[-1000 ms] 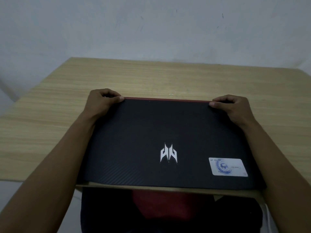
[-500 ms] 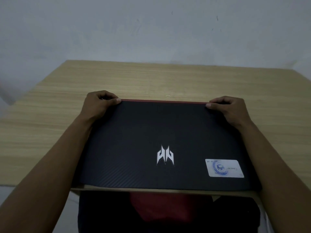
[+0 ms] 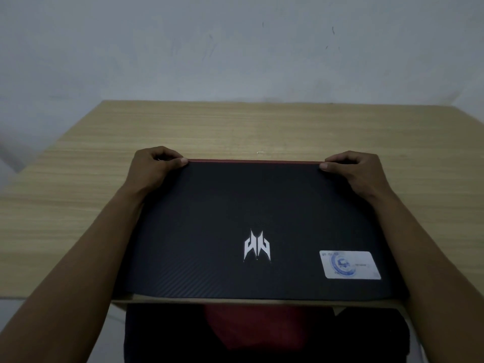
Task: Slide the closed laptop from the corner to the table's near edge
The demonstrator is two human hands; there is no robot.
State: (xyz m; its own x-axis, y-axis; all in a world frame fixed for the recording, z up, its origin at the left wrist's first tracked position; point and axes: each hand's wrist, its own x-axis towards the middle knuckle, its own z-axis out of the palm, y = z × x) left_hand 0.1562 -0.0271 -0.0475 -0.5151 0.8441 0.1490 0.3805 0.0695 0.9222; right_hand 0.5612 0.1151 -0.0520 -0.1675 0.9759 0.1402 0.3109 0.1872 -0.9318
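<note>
Two bare arms reach across the wooden surface [image 3: 78, 205] to a closed black laptop [image 3: 222, 205], which lies flat with its front edge at the surface's near edge. The left hand [image 3: 152, 169] and right hand [image 3: 358, 171] curl over its far corners, thumbs on the lid, gripping it. A sticker [image 3: 349, 265] sits right of the logo [image 3: 257, 246].

The laptop [image 3: 262, 218] is showing a black lid with fine diagonal ribbing, a red far edge, a silver emblem [image 3: 257, 246] and a white-and-blue sticker [image 3: 349, 265]; the table [image 3: 262, 129] is showing pale woodgrain.
</note>
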